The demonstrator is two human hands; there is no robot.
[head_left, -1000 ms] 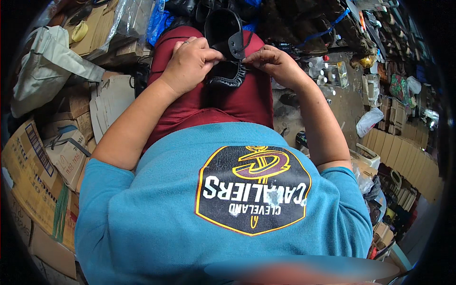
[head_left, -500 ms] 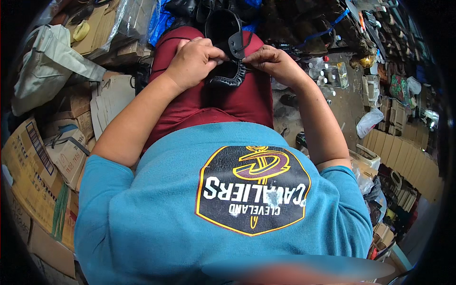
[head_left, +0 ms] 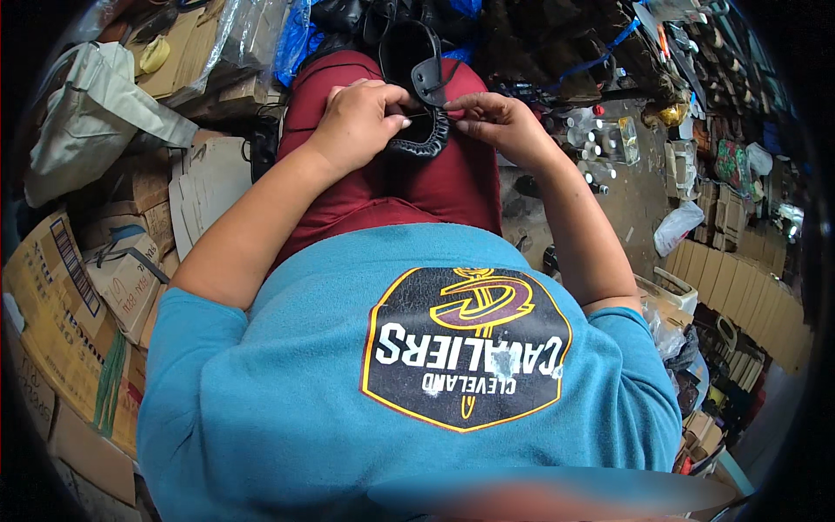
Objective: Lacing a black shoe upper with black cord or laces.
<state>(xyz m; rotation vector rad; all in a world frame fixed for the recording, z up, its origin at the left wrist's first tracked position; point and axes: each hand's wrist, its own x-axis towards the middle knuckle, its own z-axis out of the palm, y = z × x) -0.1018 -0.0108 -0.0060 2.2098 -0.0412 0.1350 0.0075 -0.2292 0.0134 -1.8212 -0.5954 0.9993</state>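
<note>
Mostly hidden — black shoe [head_left: 424, 96] gripped by left hand [head_left: 361, 122], right hand [head_left: 500, 122]; fingers pinching its edge.

A black leather shoe [head_left: 422, 91] (its tongue flap lifted) rested on the maroon lap, toe end nearest the body.

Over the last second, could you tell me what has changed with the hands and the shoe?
Almost nothing has changed. The left hand and right hand stay closed on the black shoe resting on the lap, in the same spots. The cardboard boxes have not moved.
</note>
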